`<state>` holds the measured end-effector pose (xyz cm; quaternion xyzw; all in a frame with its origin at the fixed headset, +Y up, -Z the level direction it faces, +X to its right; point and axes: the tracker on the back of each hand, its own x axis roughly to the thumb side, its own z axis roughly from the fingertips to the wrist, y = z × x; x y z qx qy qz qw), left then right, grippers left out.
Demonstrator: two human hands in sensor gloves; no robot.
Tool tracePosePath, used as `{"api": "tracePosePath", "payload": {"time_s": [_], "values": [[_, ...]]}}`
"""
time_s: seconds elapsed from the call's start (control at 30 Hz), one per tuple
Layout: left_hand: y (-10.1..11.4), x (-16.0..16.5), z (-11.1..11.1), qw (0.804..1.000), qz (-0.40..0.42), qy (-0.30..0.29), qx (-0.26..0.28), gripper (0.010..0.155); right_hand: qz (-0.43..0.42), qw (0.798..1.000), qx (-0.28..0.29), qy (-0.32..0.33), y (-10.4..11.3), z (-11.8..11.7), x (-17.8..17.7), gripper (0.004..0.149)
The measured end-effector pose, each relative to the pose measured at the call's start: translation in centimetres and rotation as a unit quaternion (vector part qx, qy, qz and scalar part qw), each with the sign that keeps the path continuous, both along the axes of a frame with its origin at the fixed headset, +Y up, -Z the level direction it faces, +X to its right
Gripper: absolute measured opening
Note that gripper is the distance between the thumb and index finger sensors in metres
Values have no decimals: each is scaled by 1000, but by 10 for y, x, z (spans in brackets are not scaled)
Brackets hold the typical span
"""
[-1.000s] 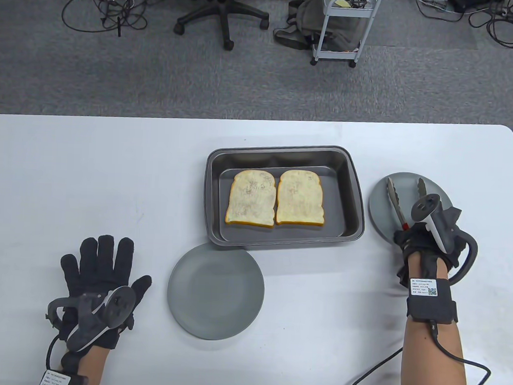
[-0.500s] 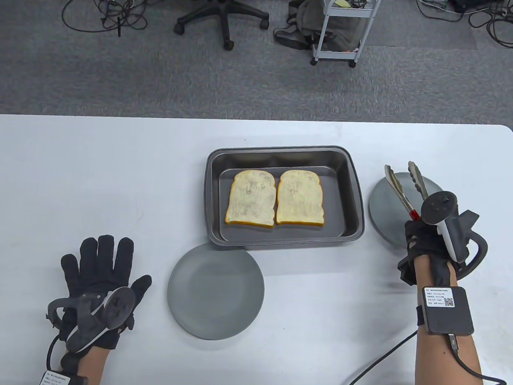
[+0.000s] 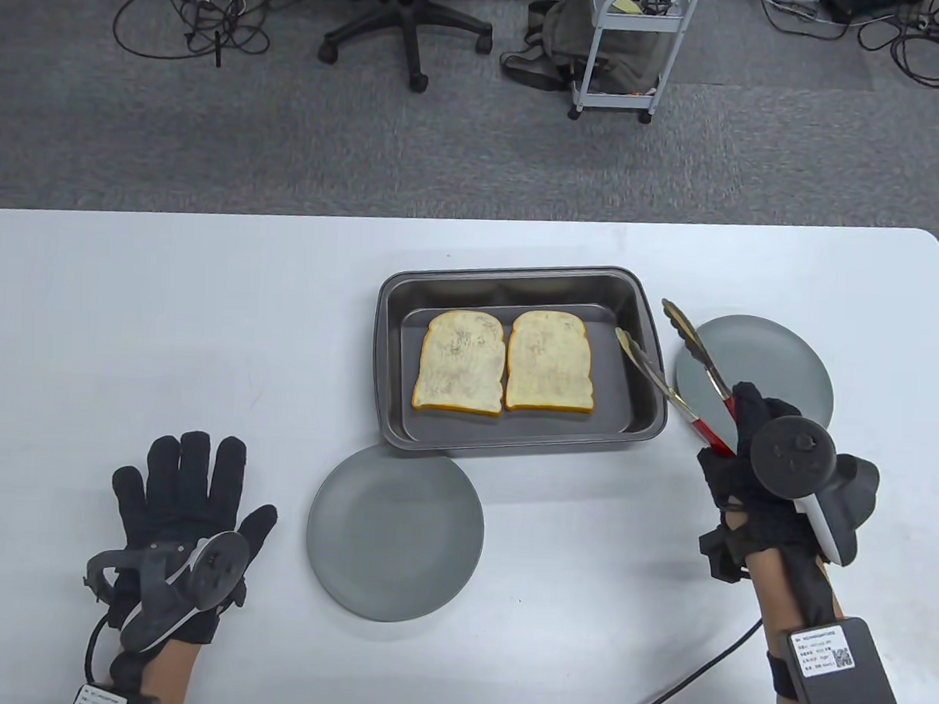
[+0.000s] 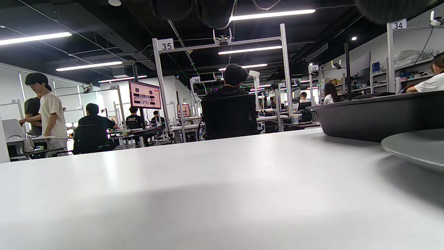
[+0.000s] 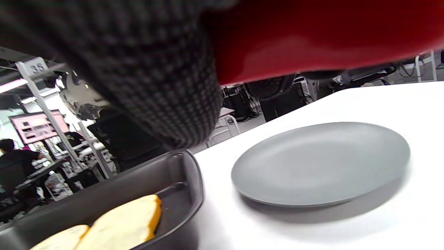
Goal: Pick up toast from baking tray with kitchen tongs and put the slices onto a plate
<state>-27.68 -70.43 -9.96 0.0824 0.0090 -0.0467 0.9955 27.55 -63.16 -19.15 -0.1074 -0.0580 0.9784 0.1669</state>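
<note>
At the five o'clock side of the worktop (image 3: 207, 309), the right hand (image 3: 752, 473) comes in from the bottom edge with its forearm angled up toward eleven o'clock, fingers curled round the red handles of the kitchen tongs (image 3: 683, 369). The tongs' arms are parted: one metal tip hangs over the right end of the baking tray (image 3: 519, 276), the other over the tray's right rim beside the right-hand plate (image 3: 780, 358). A tracker (image 3: 802, 475) sits on the back of that hand, and a black box with a white label is strapped to the forearm; its print is too small to read.

Down at seven o'clock the left hand (image 3: 179, 503) lies flat on the worktop, fingers straight and spread, holding nothing, with its own tracker on the back.

Two slices of toast (image 3: 505, 361) lie side by side and touching in the tray at the centre. A second grey plate (image 3: 395, 535) sits just below the tray's front rim at six o'clock, bare.

From the right wrist view, the glove and a blurred red handle fill the top, with the tray corner, the toast's yellow crust and the right-hand plate below. From the left wrist view, the tray's outer wall and the edge of the near plate show at three o'clock, and beyond the worktop a workroom with seated and standing people, a screen, and frames numbered 35 and 34.
</note>
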Motion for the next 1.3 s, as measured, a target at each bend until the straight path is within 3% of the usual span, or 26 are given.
{"api": "tracePosePath", "payload": {"time_s": [0.23,0.47,0.6,1.3], "values": [[0,0,0,1000,-1,0,-2,86,14,999,15,40,-19,24,-18,82],[-2,-2,0,1000,1,4,-11,85,-17,997,15,72,-51,27,-20,85],[-1,-5,-1,1000,18,8,-12,85,-10,997,-13,76,-62,24,-18,86],[-7,-1,-3,999,25,-3,-45,83,-22,997,-35,61,-75,16,-10,90]]}}
